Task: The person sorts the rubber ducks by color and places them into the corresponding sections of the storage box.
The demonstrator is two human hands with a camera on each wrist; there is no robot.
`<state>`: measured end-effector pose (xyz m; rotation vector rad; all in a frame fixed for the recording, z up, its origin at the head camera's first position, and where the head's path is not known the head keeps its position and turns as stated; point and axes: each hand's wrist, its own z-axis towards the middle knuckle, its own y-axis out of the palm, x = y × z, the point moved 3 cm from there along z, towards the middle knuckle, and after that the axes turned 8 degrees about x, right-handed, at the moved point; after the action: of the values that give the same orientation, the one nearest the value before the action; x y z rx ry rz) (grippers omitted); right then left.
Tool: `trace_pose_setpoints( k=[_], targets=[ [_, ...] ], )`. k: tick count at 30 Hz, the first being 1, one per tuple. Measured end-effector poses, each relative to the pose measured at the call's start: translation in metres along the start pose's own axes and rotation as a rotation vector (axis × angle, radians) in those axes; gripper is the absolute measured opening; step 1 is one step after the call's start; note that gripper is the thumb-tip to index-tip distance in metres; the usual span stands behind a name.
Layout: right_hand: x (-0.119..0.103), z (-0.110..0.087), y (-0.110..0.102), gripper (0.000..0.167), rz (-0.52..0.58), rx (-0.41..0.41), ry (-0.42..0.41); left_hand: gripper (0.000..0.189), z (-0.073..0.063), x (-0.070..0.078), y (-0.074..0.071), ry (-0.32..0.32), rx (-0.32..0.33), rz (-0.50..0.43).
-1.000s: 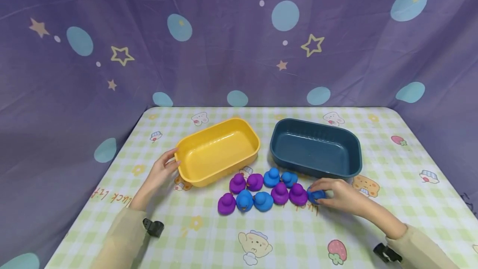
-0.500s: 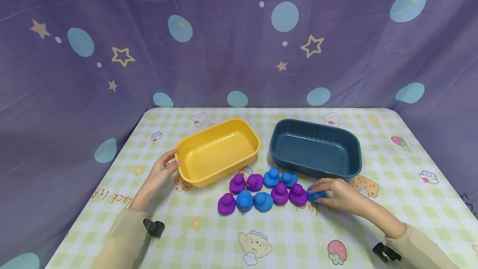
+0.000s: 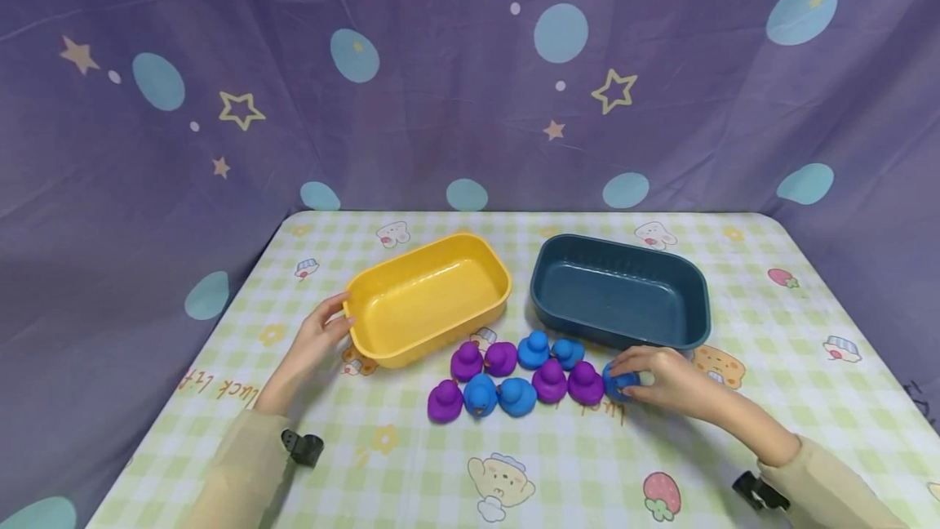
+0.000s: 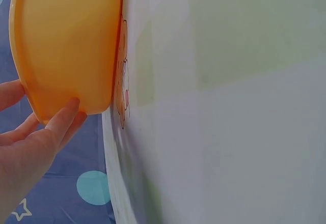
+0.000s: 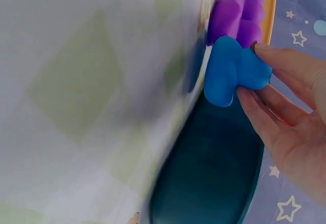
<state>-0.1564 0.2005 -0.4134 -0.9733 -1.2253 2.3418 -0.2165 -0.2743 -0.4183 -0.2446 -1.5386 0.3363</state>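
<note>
My right hand (image 3: 664, 375) pinches a blue rubber duck (image 5: 222, 71) between thumb and fingertips, at the right end of a cluster of ducks. In the right wrist view, a strip of tablecloth shows between this duck and its shadow; the fingers cover part of it in the head view. Immediately left of it sits a purple rubber duck (image 3: 586, 384). My left hand (image 3: 321, 331) touches the left end of the yellow basin (image 3: 428, 351), its fingers (image 4: 63, 119) extended against the outer wall near the rim.
A dark teal basin (image 3: 617, 333) stands behind the held duck, to the right of the yellow one. Several more blue rubber ducks (image 3: 517, 397) and purple ones sit close together in front of the basins on the checked tablecloth (image 3: 411, 472). A purple curtain (image 3: 441, 104) hangs behind.
The right hand and its blue duck have risen very slightly in the head view. The left hand, basins and other ducks stay where they were.
</note>
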Motion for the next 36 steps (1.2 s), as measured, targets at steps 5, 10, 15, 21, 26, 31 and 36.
trace_pose_setpoints(
  k=[5,10,15,21,26,31,36],
  targets=[
    [-0.004,0.002,-0.004,0.023,0.002,0.025,-0.033,0.053,-0.001,0.001,0.0,-0.006,-0.002,-0.012],
    [-0.008,0.006,-0.008,0.023,0.012,0.009,-0.031,0.053,-0.001,0.001,0.0,-0.009,0.003,-0.007],
    [-0.012,0.011,-0.013,0.022,0.049,-0.01,-0.001,0.053,0.0,0.0,-0.001,-0.01,0.0,-0.002],
    [-0.016,0.019,-0.017,0.023,0.067,-0.021,0.008,0.053,0.001,-0.001,-0.001,-0.006,0.0,0.012],
    [-0.019,0.027,-0.019,0.023,0.052,0.013,-0.052,0.053,0.001,-0.002,-0.001,-0.005,0.006,0.029],
    [-0.02,0.035,-0.017,0.023,0.086,0.009,-0.059,0.053,0.002,-0.004,0.0,-0.016,0.005,0.025],
    [-0.023,0.045,-0.016,0.023,0.133,-0.007,-0.06,0.053,0.002,-0.004,0.0,-0.015,0.006,0.032]
  ],
)
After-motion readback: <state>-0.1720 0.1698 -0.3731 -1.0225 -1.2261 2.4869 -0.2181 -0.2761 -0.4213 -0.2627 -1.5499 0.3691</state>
